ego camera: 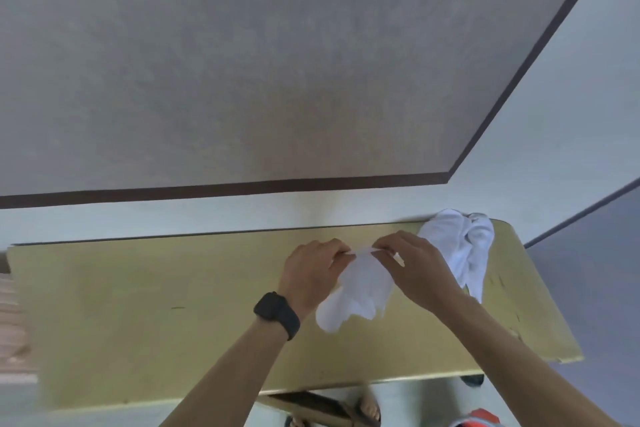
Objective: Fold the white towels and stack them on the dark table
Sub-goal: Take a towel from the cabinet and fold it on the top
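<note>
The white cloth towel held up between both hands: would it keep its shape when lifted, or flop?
Probably floppy: the white cloth towel hangs in loose folds below where the left hand and right hand pinch its top edge. Likely light, since fingertip pinches alone seem to carry it. Unlikely to roll, being limp cloth over the yellowish table.

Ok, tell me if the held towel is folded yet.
Unfolded: left hand and right hand pinch the white towel by its top edge; it looks crumpled.
</note>
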Tool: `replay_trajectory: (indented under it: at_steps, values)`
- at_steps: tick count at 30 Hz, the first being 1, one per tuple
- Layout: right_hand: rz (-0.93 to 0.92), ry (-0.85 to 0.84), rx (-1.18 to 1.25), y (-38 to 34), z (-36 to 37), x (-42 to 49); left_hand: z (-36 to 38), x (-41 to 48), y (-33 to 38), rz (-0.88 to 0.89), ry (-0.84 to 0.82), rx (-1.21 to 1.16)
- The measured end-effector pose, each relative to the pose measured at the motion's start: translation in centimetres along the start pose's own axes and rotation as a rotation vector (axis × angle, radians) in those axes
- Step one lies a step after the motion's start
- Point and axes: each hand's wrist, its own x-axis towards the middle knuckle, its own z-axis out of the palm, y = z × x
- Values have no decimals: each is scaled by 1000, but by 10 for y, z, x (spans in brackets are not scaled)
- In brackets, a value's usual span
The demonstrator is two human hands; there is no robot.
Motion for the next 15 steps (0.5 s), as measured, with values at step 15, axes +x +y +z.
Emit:
replay_trajectory:
  at_steps: [15]
  values:
    - [32, -345, -159, -16, 67, -47, -38, -61, -134, 242, 98, 495]
